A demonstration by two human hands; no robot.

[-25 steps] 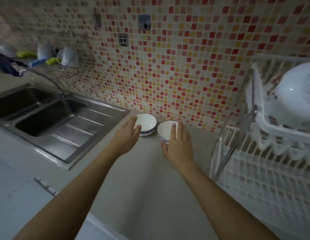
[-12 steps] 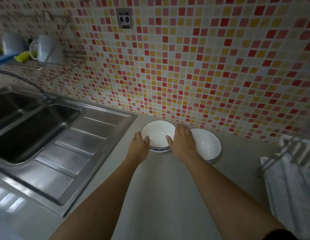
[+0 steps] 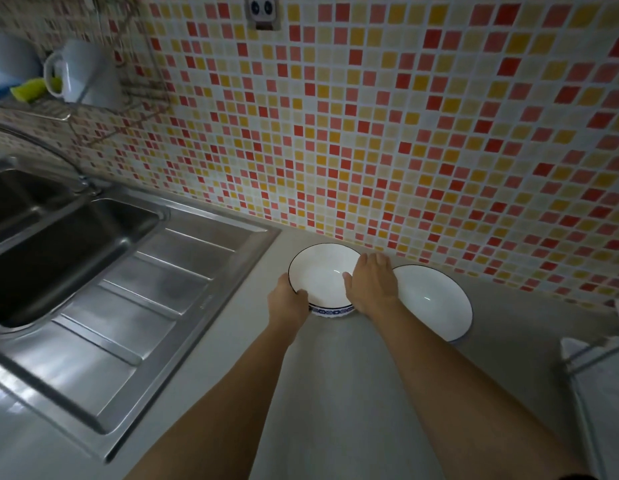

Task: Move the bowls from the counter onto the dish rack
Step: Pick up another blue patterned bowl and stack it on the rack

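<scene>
Two white bowls with dark rims stand side by side on the grey counter (image 3: 342, 393) against the tiled wall. The left bowl (image 3: 320, 275) has a blue patterned band at its foot. My left hand (image 3: 289, 301) clasps its left rim, thumb over the edge. My right hand (image 3: 372, 284) grips its right rim, thumb inside the bowl. The right bowl (image 3: 432, 301) sits just beyond my right hand, untouched, partly hidden by my wrist. Only a white corner of the dish rack (image 3: 599, 368) shows at the right edge.
A steel double sink (image 3: 69, 230) with a ribbed drainboard (image 3: 138, 306) fills the left. A wire wall shelf above it holds a white mug (image 3: 83, 72) and a yellow sponge (image 3: 27, 90). A wall socket (image 3: 265, 12) sits high on the mosaic tiles.
The view has swung left and closer, so the dish rack has nearly left the frame. Both hands have closed onto the rims of the left bowl; my right hand shifted from the right bowl.
</scene>
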